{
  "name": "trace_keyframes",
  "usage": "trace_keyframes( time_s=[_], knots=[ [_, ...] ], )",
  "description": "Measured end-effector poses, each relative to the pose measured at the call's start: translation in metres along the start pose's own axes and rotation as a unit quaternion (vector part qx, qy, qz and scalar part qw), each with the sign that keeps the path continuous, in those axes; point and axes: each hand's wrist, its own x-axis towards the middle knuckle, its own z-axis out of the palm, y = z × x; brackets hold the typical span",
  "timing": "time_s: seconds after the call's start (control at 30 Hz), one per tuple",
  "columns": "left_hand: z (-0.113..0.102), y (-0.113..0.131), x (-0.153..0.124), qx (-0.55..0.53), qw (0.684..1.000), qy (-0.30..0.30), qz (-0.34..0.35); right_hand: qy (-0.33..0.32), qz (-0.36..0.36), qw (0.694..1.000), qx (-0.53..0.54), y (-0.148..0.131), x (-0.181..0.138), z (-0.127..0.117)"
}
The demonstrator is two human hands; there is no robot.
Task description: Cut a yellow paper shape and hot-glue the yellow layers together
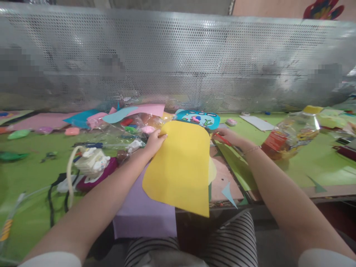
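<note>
My left hand (154, 142) pinches the top left edge of a large yellow sheet (180, 167) and holds it up over the table's front edge. My right hand (229, 137) lies just right of the sheet, fingers closed round a thin red tool (222, 139), perhaps scissors or a pen; its far end is hidden behind the yellow sheet. A lilac sheet (144, 215) lies under the yellow one. Behind it a blue foam piece (198, 118) with small coloured shapes lies flat.
Green table (27, 178) strewn with foam scraps, clear bags (133, 128), a white and purple pouch (91, 167) and black cords at left. A plastic bottle (292, 135) lies on its side at right. A perforated metal screen (178, 63) walls off the back.
</note>
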Motion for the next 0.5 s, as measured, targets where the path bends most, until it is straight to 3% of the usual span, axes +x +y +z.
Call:
trace_keyframes(
  time_s=[0.17, 0.5],
  knots=[
    [0.000, -0.006, 0.004, -0.081, 0.993, 0.076, -0.030, 0.034, 0.043, 0.998, -0.012, 0.001, 0.005, 0.011],
    [0.005, -0.001, 0.000, -0.168, 0.978, 0.105, -0.059, 0.013, 0.019, 0.991, 0.133, -0.010, 0.005, 0.046]
  ],
)
